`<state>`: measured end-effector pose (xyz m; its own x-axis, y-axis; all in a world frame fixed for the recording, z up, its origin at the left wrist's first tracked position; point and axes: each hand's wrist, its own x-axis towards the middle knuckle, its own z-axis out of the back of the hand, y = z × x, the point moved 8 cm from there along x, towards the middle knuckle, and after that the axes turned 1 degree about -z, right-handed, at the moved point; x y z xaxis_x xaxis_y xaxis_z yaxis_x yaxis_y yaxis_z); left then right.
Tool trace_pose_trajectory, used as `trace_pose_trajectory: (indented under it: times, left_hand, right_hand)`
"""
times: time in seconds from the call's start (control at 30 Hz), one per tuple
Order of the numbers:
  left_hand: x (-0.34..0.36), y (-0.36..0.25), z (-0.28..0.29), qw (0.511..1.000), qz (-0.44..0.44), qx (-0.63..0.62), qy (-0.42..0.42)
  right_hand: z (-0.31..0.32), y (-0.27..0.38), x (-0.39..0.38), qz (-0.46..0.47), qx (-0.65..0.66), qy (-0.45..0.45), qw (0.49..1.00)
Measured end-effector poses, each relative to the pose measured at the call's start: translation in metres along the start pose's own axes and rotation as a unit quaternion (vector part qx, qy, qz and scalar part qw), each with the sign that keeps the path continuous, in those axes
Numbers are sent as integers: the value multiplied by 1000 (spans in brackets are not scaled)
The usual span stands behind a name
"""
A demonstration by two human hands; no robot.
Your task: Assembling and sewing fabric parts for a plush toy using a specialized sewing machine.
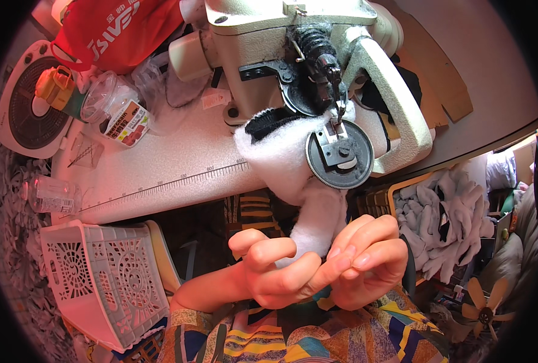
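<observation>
In front of my chest, my left hand point(279, 269) and my right hand point(370, 260) meet at the fingertips. The left fingers are curled, with the forefinger reaching into the right hand's closed fingers. Anything pinched between them is too small or hidden to make out. Just beyond the hands hangs a white fluffy fabric piece point(281, 157) with a black ribbed part point(273, 123). Its upper end lies against the round black feed disc point(358, 162) of a cream sewing machine point(254, 45), under the needle area. Neither hand touches the machine.
Across the table point(160, 184) runs a ruler scale. At its left lie a clear plastic jar point(54, 195), an open plastic tub point(102, 103), a small fan point(18, 115) and a red bag point(121, 36). A white crate point(108, 278) stands lower left; white fluffy pieces point(438, 224) fill a basket at right.
</observation>
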<state>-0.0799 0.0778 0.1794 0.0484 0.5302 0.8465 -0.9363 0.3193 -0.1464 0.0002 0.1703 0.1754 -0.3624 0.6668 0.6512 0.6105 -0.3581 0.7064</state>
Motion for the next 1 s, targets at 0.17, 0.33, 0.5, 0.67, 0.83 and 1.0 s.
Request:
trace_pose_trajectory:
  times: [0.17, 0.33, 0.5, 0.67, 0.83, 1.0]
  left_hand:
    - [-2, 1, 0, 999, 0, -36, -33]
    - [-2, -1, -3, 995, 12, -73, -73]
    - [0, -1, -3, 993, 23, -86, -75]
    - [2, 1, -1, 994, 21, -90, -60]
    - [4, 3, 0, 995, 17, -74, -57]
    - [3, 1, 0, 994, 24, -85, -61]
  right_hand:
    - [-1, 3, 4, 11, -20, 21, 1000]
    - [-2, 5, 3, 21, -27, 13, 999]
    - [-3, 5, 1, 46, -33, 12, 998]
    - [0, 2, 0, 43, 3, -3, 999]
    - [0, 4, 4, 42, -35, 26, 998]
    - [0, 5, 6, 60, -41, 32, 997]
